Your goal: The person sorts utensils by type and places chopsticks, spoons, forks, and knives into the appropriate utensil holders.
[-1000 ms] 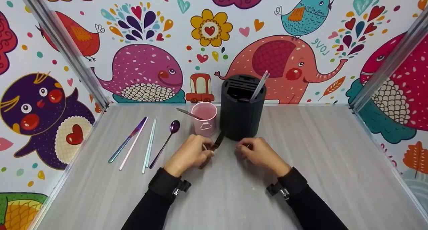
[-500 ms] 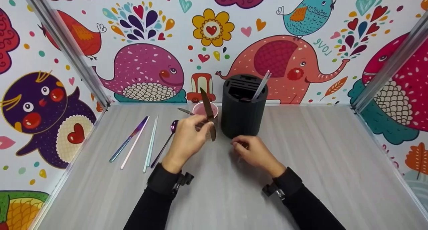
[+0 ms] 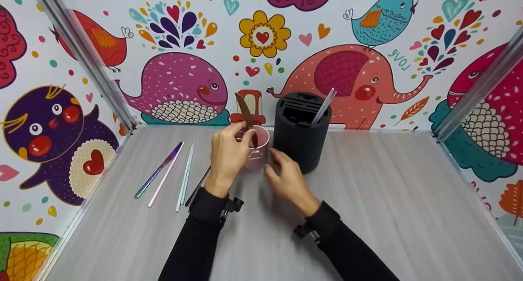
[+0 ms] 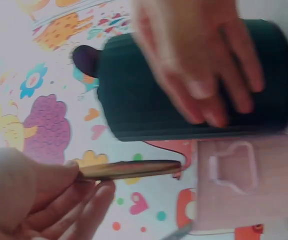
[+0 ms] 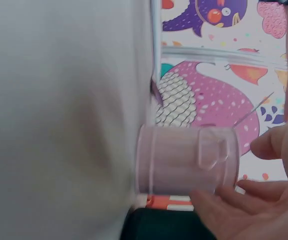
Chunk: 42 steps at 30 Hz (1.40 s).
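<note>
Between thumb and fingers, my left hand [image 3: 229,156] pinches a bronze-brown table knife [image 3: 244,108] and holds it steeply tilted over the mouth of the pink cup [image 3: 256,161]. Its pointed end is up and its lower end is at the cup's opening. In the left wrist view the knife [image 4: 133,170] stands clear of the cup [image 4: 234,185]. My right hand [image 3: 288,181] is at the cup's right side, fingers extended. Seen from the right wrist, fingertips and thumb lie around the cup [image 5: 181,160] near its rim; contact is hard to tell.
Right of the cup stands a black utensil holder [image 3: 300,146] with clear straws [image 3: 325,105] in it. On the left lie a rainbow knife [image 3: 159,170], a pink stick [image 3: 165,175], pale blue sticks [image 3: 186,177] and a purple spoon [image 3: 199,185], partly hidden. Patterned walls enclose the table.
My left hand has lifted the knife off the table, turned it upright and brought it over the cup. My right hand has moved left to the cup and its fingers have straightened.
</note>
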Tool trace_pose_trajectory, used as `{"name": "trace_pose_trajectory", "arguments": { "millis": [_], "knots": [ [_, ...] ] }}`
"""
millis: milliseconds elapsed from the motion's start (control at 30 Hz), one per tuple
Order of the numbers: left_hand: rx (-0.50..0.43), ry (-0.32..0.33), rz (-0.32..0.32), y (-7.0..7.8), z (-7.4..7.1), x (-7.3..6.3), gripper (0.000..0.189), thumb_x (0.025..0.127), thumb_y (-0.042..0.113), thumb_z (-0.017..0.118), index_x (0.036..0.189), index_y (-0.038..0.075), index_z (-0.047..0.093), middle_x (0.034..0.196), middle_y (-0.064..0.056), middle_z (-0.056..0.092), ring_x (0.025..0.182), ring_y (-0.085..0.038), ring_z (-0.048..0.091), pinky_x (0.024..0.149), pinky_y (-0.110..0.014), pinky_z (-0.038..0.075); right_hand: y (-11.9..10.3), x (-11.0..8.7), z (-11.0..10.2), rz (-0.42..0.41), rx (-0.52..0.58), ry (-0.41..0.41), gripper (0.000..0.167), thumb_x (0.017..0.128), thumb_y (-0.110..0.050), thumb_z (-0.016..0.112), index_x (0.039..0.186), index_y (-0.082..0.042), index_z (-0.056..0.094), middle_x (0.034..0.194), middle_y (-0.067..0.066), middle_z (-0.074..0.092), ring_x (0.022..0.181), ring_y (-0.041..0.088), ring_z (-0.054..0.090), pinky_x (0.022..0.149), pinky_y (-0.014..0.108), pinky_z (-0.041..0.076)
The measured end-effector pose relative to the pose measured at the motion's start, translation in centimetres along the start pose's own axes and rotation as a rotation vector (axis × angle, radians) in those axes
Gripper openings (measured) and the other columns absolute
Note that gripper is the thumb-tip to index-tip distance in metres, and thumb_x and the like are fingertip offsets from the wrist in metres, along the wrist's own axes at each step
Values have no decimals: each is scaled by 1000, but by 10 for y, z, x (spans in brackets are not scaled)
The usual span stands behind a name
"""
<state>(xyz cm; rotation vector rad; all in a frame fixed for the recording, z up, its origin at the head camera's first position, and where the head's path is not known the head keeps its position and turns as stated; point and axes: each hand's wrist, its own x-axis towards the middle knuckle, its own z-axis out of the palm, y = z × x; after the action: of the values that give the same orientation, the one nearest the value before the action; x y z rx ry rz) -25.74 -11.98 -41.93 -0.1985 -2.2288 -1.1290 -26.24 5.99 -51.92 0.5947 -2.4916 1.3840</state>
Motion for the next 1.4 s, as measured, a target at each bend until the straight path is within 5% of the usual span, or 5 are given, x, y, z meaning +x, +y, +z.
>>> {"name": "trace_pose_trajectory", "arguments": {
  "millis": [167, 400, 733, 1033, 1400],
  "knots": [
    [2, 7, 6, -6, 11, -2, 17, 100, 13, 81, 114, 3, 85, 106, -14, 86, 93, -28, 84, 84, -44, 68, 5, 3, 11, 26, -57, -24, 72, 101, -19, 70, 162, 9, 46, 162, 34, 53, 150, 45, 57, 125, 56, 46],
    [40, -23, 27, -11, 19, -8, 11, 102, 11, 78, 110, 5, 84, 103, -12, 85, 93, -27, 84, 82, -45, 67, -14, -2, 5, 82, -49, -103, 70, 102, -12, 69, 162, 14, 42, 164, 35, 51, 153, 48, 52, 128, 60, 42],
    [172, -106, 1, -16, 33, -14, 15, 103, 18, 76, 106, 7, 85, 98, -11, 85, 85, -29, 81, 74, -47, 63, 38, 4, 24, 36, -76, -70, 72, 102, -25, 72, 163, 5, 48, 160, 26, 59, 146, 40, 62, 120, 54, 51],
    [270, -184, -61, -24, 39, -19, 16, 103, 20, 73, 102, 10, 85, 92, -10, 84, 78, -30, 76, 68, -47, 59, -8, -4, -4, 84, -44, -158, 65, 103, -16, 67, 159, 12, 49, 160, 32, 58, 148, 44, 59, 123, 59, 48],
    [333, -236, -39, -26, 41, -20, 23, 105, 23, 70, 90, 10, 81, 84, -12, 81, 78, -38, 76, 70, -53, 58, 7, -5, -3, 40, -44, -148, 58, 104, -20, 67, 153, 10, 58, 153, 30, 64, 140, 41, 67, 117, 52, 54]
  ]
}}
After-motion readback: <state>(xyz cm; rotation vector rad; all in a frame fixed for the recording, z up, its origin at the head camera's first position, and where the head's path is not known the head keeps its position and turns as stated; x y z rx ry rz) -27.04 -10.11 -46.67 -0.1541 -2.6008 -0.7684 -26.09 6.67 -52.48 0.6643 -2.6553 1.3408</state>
